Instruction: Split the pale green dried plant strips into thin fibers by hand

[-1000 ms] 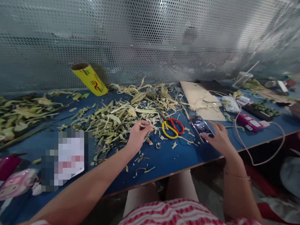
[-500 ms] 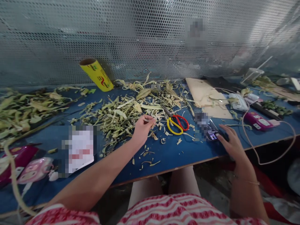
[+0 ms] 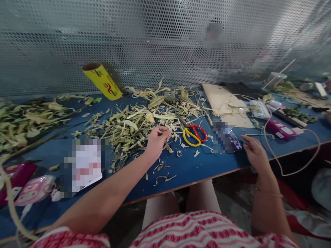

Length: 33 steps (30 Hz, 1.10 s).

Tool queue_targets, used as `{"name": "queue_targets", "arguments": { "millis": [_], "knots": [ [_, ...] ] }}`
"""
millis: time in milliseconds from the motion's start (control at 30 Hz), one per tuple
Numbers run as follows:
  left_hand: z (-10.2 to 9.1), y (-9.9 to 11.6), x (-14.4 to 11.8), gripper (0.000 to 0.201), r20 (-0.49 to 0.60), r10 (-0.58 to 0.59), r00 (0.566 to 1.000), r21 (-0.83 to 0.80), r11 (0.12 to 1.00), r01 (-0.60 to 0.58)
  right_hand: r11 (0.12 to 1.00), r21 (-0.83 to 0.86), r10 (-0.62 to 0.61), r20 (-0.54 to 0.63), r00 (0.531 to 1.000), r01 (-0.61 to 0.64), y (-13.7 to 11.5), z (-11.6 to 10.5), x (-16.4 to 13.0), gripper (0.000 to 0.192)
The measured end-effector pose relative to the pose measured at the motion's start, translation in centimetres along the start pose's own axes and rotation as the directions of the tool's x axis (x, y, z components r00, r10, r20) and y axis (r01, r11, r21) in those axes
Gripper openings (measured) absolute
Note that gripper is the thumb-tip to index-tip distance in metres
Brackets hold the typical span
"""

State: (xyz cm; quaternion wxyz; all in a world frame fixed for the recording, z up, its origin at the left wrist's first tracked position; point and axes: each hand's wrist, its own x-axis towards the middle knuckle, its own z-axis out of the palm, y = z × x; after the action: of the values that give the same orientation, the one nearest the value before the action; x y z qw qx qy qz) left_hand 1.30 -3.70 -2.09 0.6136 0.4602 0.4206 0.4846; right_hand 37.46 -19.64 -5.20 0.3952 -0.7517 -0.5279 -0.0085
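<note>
My left hand (image 3: 156,141) is closed in a pinch at the near right edge of a heap of dry leaf and stem scraps (image 3: 124,129). What its fingertips hold is too small to make out. Just right of it lie scissors (image 3: 191,135) with one yellow and one red handle, blades pointing into the scraps. A dark phone (image 3: 231,140) with its screen lit rests on the blue table (image 3: 186,168), partly blurred out. Beside the phone's right end is my right hand (image 3: 256,153), fingers loosely bent, thumb and forefinger apart, holding nothing.
A yellow cardboard tube (image 3: 103,82) leans against the perforated metal wall (image 3: 155,41). On the left lie leafy stalks (image 3: 33,117), a blurred white-screened device (image 3: 88,165) and a pink case (image 3: 36,189). Toward the right are cardboard (image 3: 219,100), a magenta box-like device (image 3: 280,130) and a looping cable (image 3: 297,172).
My right hand has drawn slightly back from the phone, its fingers less spread. The phone's screen picture looks different. My left hand keeps its pinch in nearly the same place. The view has shifted slightly.
</note>
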Motion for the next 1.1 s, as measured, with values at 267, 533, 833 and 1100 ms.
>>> {"name": "queue_targets", "arguments": {
  "millis": [267, 533, 833, 1100],
  "knots": [
    [0.5, 1.1, -0.6, 0.026, -0.004, -0.05, 0.999, -0.005, 0.999, 0.05, 0.998, -0.055, -0.015, 0.048, 0.999, 0.017, -1.1, 0.1, 0.0, 0.035],
    [0.3, 0.7, -0.5, 0.028, 0.014, -0.035, 0.999, 0.033, 0.999, 0.034, 0.996, -0.086, 0.014, -0.023, 1.0, -0.016, -3.2, 0.3, 0.8, 0.034],
    [0.0, -0.4, 0.1, 0.026, 0.024, 0.106, 0.994, 0.019, 0.994, -0.106, 0.939, -0.049, -0.29, 0.421, 0.86, 0.341, -16.6, 6.1, 4.2, 0.029],
    [0.6, -0.1, -0.3, 0.026, 0.025, 0.049, 0.998, -0.033, 0.998, -0.048, 0.947, -0.263, 0.252, 0.261, 0.932, -0.183, -5.3, 1.2, 4.3, 0.071]
  ]
}}
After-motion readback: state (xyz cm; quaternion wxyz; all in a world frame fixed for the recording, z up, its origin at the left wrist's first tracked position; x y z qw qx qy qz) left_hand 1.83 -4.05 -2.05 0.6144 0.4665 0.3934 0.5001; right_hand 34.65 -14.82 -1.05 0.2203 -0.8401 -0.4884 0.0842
